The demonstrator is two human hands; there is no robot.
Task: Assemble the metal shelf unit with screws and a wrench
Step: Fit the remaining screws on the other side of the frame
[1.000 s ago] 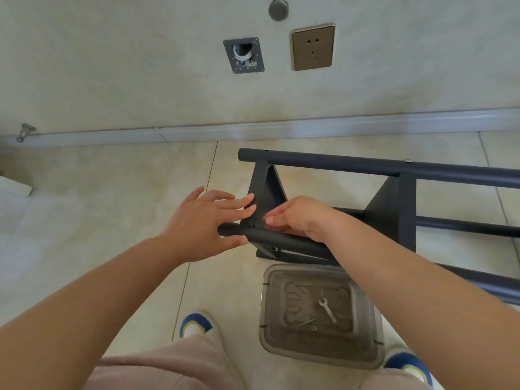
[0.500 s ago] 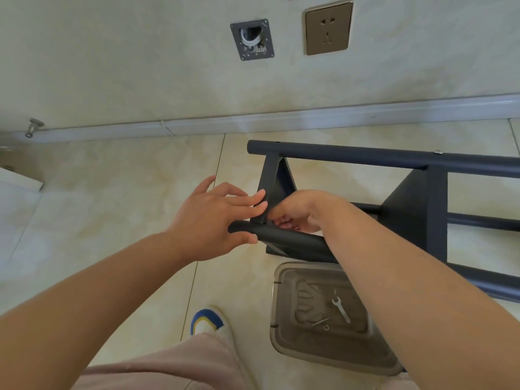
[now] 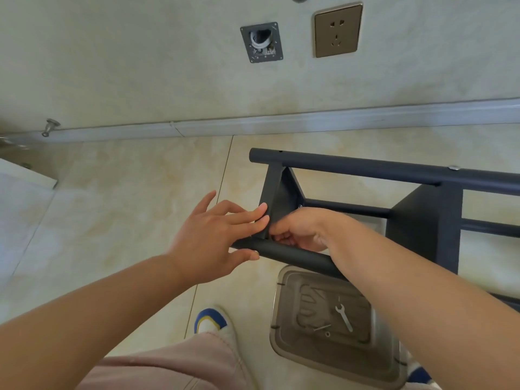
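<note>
The dark metal shelf frame (image 3: 365, 168) lies on its side on the tiled floor. My left hand (image 3: 213, 237) has straight fingers pressed against the triangular shelf plate (image 3: 277, 198), with its thumb under the near tube (image 3: 295, 256). My right hand (image 3: 302, 229) reaches over that tube, and its curled fingertips are tucked into the corner where plate and tube meet. Whatever they pinch is hidden. A small wrench (image 3: 343, 317), a screw (image 3: 322, 328) and a washer (image 3: 327, 334) lie in a clear plastic tray (image 3: 281, 299) below the frame.
The wall with a socket (image 3: 337, 30) and an open junction box (image 3: 261, 42) stands close behind the frame. A door stop (image 3: 50, 126) sticks out at the skirting on the left. My shoe (image 3: 211, 323) is beside the tray. A second shelf plate (image 3: 427, 220) stands to the right.
My right fingertips have curled deeper into the plate-and-tube corner. My left fingers have slid up onto the triangular plate. The view has shifted slightly.
</note>
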